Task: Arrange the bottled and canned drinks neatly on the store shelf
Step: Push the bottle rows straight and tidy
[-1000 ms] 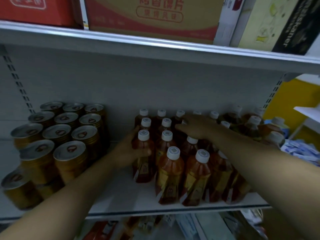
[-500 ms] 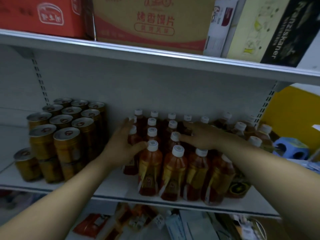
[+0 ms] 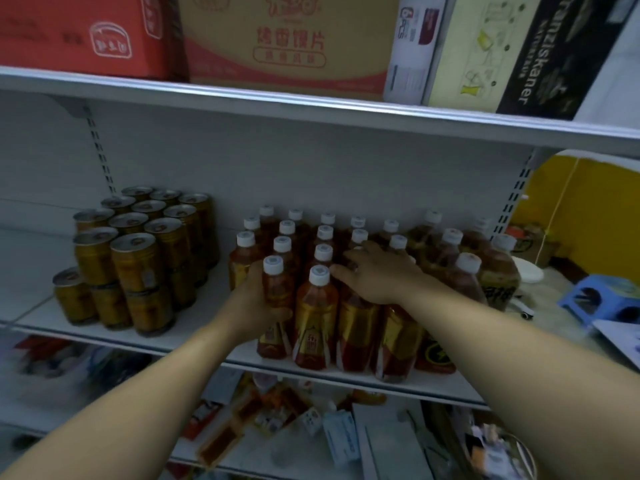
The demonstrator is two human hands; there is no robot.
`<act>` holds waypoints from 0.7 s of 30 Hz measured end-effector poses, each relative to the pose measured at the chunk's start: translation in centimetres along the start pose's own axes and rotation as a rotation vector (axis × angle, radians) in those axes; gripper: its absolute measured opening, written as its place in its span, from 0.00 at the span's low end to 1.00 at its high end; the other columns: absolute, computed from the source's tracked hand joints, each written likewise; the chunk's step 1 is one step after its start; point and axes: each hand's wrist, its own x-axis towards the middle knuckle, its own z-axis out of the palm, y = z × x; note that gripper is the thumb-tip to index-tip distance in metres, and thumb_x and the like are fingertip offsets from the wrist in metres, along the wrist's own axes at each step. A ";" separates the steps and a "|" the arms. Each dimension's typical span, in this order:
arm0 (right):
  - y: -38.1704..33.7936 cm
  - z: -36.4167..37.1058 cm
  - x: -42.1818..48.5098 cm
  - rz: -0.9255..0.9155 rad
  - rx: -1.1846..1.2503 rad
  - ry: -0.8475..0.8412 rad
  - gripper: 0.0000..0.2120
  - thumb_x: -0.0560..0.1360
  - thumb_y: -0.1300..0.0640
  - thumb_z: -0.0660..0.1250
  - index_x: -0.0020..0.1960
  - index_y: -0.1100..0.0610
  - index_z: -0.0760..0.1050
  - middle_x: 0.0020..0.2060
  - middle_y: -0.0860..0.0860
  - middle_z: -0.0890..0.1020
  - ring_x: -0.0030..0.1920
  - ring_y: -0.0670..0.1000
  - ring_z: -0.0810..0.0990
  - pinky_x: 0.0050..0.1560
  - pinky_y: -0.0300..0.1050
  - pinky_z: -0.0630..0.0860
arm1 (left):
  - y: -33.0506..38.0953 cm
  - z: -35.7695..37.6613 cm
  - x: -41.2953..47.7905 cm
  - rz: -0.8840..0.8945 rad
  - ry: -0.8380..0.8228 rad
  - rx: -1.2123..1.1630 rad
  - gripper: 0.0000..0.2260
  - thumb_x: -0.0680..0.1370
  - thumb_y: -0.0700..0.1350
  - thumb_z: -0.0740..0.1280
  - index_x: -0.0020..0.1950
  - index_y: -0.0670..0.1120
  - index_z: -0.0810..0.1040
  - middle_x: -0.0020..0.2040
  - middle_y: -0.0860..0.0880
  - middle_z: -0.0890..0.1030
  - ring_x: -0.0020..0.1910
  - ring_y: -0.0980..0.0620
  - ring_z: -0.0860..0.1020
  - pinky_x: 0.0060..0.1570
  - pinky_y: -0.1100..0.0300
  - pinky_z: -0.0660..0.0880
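Far L on the middle shelf: gold cans, stacked 2 high in tight rows, w/ one single can at the front-left corner. Bit of bare shelf, then the tea bottles: white caps, reddish-brown liquid, gold labels, all upright, rows running front to back, shoulder to shoulder.

Left hand is wrapped round the front-left bottle of that block, thumb across the front at label height, fingers going round the far side. Bottle's upright near the shelf's front edge, touching its neighbour on the R.

Right hand lies palm-down on the caps a col or two further R. Fingers are straight & spread, pointing L, tips just beside the cap of the 2nd front bottle. It's not gripping anything, just resting on top.

R of that: bigger, darker bottles, also white caps, right up against the tea block. Past the shelf end is a blue plastic stool, yellow wall behind.

Up top: red carton, tan carton w/ red print, and a black box reading Franziskaner. Shelf below is a blurry jumble of packets, can't tell what.
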 end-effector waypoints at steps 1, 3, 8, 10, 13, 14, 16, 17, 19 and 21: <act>-0.1 0.1 0.0 0.002 -0.005 0.002 0.37 0.74 0.27 0.42 0.76 0.44 0.57 0.78 0.51 0.52 0.74 0.57 0.59 0.70 0.60 0.57 | -0.2 -0.1 0.1 -0.008 -0.006 -0.004 0.42 0.63 0.47 0.77 0.72 0.51 0.59 0.68 0.52 0.70 0.67 0.53 0.69 0.61 0.58 0.67; -0.4 0.1 0.0 0.016 -0.011 0.002 0.37 0.74 0.27 0.42 0.76 0.45 0.57 0.78 0.52 0.52 0.74 0.57 0.59 0.69 0.59 0.59 | -0.3 -0.6 0.3 -0.013 -0.035 0.007 0.39 0.65 0.45 0.77 0.71 0.51 0.61 0.66 0.53 0.70 0.66 0.53 0.70 0.58 0.60 0.66; -0.6 -0.3 0.1 0.020 -0.005 -0.018 0.38 0.73 0.26 0.43 0.77 0.44 0.53 0.78 0.50 0.52 0.76 0.56 0.55 0.73 0.59 0.54 | 0.5 -1.0 0.3 -0.001 -0.075 -0.010 0.51 0.64 0.50 0.79 0.76 0.54 0.47 0.72 0.56 0.62 0.71 0.54 0.63 0.68 0.56 0.62; 0.0 -0.9 -0.3 0.028 0.005 -0.020 0.40 0.72 0.25 0.45 0.78 0.45 0.50 0.78 0.49 0.52 0.77 0.54 0.54 0.74 0.56 0.54 | 1.0 -0.7 0.2 -0.011 -0.035 -0.101 0.56 0.61 0.54 0.79 0.76 0.58 0.43 0.73 0.58 0.61 0.71 0.55 0.62 0.71 0.51 0.62; 1.5 -1.5 -1.3 0.046 -0.004 0.017 0.41 0.71 0.24 0.49 0.78 0.44 0.50 0.78 0.48 0.53 0.77 0.54 0.53 0.74 0.53 0.54 | 0.7 0.1 -0.3 0.013 0.061 -0.099 0.56 0.59 0.58 0.79 0.75 0.62 0.43 0.76 0.54 0.58 0.74 0.52 0.59 0.71 0.45 0.62; 2.0 -1.4 -1.6 0.058 -0.015 0.014 0.42 0.70 0.23 0.50 0.78 0.43 0.49 0.78 0.48 0.53 0.77 0.55 0.53 0.74 0.53 0.54 | 0.5 0.4 -0.5 0.024 0.083 -0.046 0.55 0.60 0.57 0.79 0.75 0.61 0.43 0.76 0.52 0.56 0.75 0.50 0.57 0.72 0.44 0.60; 2.1 -0.4 -2.2 0.087 -0.028 -0.006 0.45 0.67 0.21 0.50 0.78 0.41 0.46 0.78 0.47 0.52 0.77 0.56 0.50 0.74 0.56 0.54 | 0.5 0.8 -0.7 0.026 0.100 0.019 0.53 0.63 0.54 0.79 0.76 0.58 0.45 0.76 0.50 0.53 0.75 0.48 0.55 0.72 0.45 0.60; 1.8 0.3 -2.3 0.095 -0.028 -0.007 0.47 0.66 0.21 0.51 0.78 0.42 0.44 0.78 0.47 0.51 0.77 0.56 0.49 0.74 0.58 0.53 | 0.4 0.9 -0.7 0.029 0.104 0.010 0.52 0.63 0.53 0.79 0.76 0.58 0.46 0.76 0.50 0.54 0.74 0.47 0.56 0.71 0.45 0.61; 0.9 1.2 -2.2 0.098 -0.025 0.027 0.49 0.66 0.22 0.55 0.78 0.45 0.43 0.78 0.47 0.51 0.77 0.55 0.49 0.74 0.58 0.54 | 0.3 1.0 -0.5 0.045 0.102 -0.027 0.51 0.63 0.51 0.79 0.76 0.57 0.48 0.75 0.50 0.57 0.73 0.48 0.59 0.70 0.45 0.63; 0.3 1.2 -2.2 0.098 -0.018 0.071 0.49 0.67 0.24 0.57 0.78 0.47 0.45 0.78 0.47 0.51 0.77 0.54 0.52 0.72 0.56 0.58 | 0.2 0.9 -0.1 0.044 0.069 -0.045 0.51 0.64 0.50 0.79 0.76 0.57 0.49 0.75 0.51 0.58 0.73 0.49 0.60 0.70 0.46 0.64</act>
